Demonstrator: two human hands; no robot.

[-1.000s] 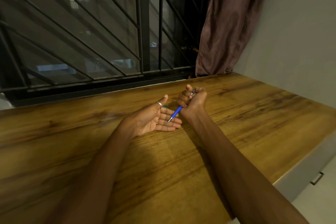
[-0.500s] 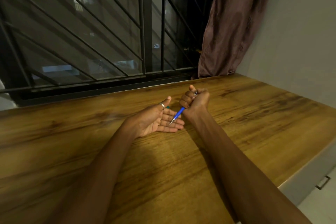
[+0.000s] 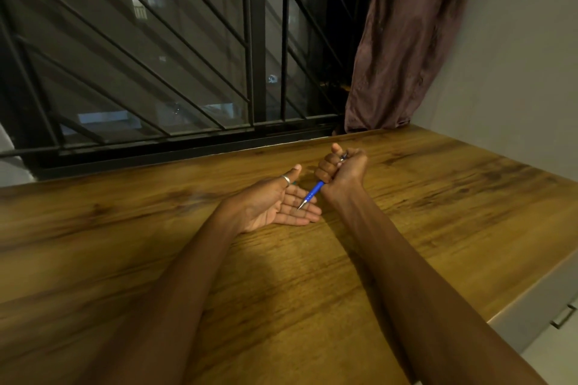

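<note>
My right hand (image 3: 344,167) grips a blue pen (image 3: 312,194) in a fist, thumb at the pen's upper end, the metal tip pointing down and left. The tip sits over the fingers of my left hand (image 3: 275,205), which lies palm up on the wooden table (image 3: 312,284) with its fingers straight. A silver ring circles my left thumb. A small teal object peeks out just behind the left thumb, mostly hidden.
A barred window (image 3: 187,56) runs along the table's far edge, and a brown curtain (image 3: 403,40) hangs at its right end. A grey wall closes the right side. At the lower right, below the table's edge, is a drawer handle (image 3: 564,319).
The view has shifted slightly, and both hands stay in the same pose, the pen tip still over the left fingers.
</note>
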